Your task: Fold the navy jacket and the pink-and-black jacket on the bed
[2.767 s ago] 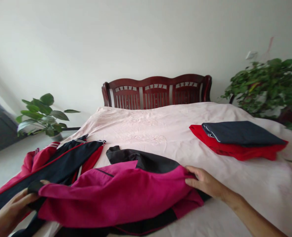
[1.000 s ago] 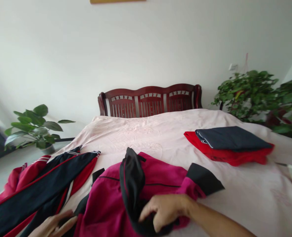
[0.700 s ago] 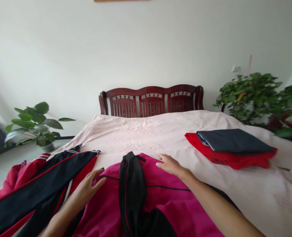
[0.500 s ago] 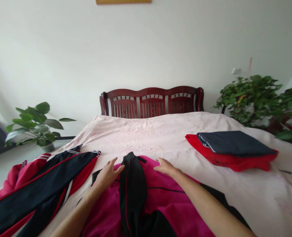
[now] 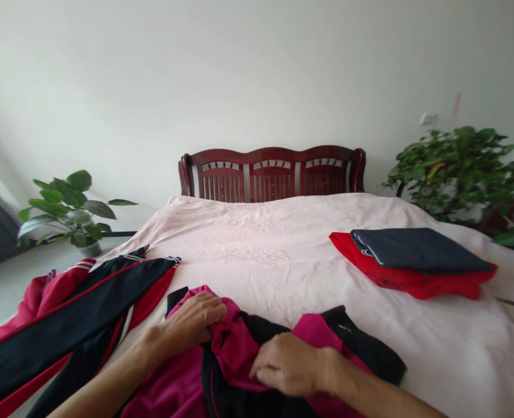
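Note:
A magenta and black jacket lies bunched on the near part of the pale pink bed cover. My left hand is curled over its upper left fold, fingers gripping the magenta cloth. My right hand rests closed on the folded middle of the same jacket, knuckles up, pinching the cloth. A black cuff of the jacket sticks out to the right of my right hand.
A red and black striped garment sprawls at the left edge of the bed. A folded navy piece on a folded red piece sits at the right. A dark red wooden headboard stands behind; potted plants flank the bed.
Both hands pulled back from the jacket's far edge toward me and closed on the cloth; the jacket's top has been folded down and now lies bunched lower on the bed.

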`<state>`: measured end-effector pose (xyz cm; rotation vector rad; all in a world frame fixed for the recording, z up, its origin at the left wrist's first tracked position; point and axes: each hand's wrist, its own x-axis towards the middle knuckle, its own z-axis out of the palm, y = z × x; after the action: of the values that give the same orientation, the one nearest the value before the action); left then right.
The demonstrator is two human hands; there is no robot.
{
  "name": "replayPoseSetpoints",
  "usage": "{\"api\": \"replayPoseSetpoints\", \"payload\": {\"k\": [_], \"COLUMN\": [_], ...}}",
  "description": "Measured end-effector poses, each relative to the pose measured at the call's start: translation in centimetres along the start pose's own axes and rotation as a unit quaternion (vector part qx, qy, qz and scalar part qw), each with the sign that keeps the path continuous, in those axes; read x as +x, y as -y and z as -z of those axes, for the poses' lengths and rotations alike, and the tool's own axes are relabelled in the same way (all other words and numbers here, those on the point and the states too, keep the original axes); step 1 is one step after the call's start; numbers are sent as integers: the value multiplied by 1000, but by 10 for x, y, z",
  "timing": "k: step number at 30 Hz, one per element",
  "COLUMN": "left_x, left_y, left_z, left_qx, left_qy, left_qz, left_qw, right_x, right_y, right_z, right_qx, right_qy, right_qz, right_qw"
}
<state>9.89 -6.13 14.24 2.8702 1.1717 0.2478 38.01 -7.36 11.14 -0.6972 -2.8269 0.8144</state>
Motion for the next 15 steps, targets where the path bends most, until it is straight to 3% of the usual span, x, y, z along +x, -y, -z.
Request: {"api": "replayPoseSetpoints", "payload": {"k": [3,6,10,13,15], "left_x": [-37,-65,-82,-86,-89], "left_y": [-17,-39,-61,-69,-71], "left_z": [-15,-37,-58,-57,-51], "left_qx": [-6,-9,0,-18,-31], "left_qy": [-51,-91,-117,-82,-55], "left_qz": [-5,-26,-28,-4,18], "left_qw": [999,995,993,996,998], "right_x": [21,53,96,118,123], "right_y": [-23,-47,-54,-44,-39], "right_z": [27,38,20,1,1], "right_qx": [101,48,15,12,15], "right_qy": [-76,-108,-66,-69,-112], "right_qz": [-144,-260,-267,-259,-250], "right_qw": [981,958,961,963,962]}}
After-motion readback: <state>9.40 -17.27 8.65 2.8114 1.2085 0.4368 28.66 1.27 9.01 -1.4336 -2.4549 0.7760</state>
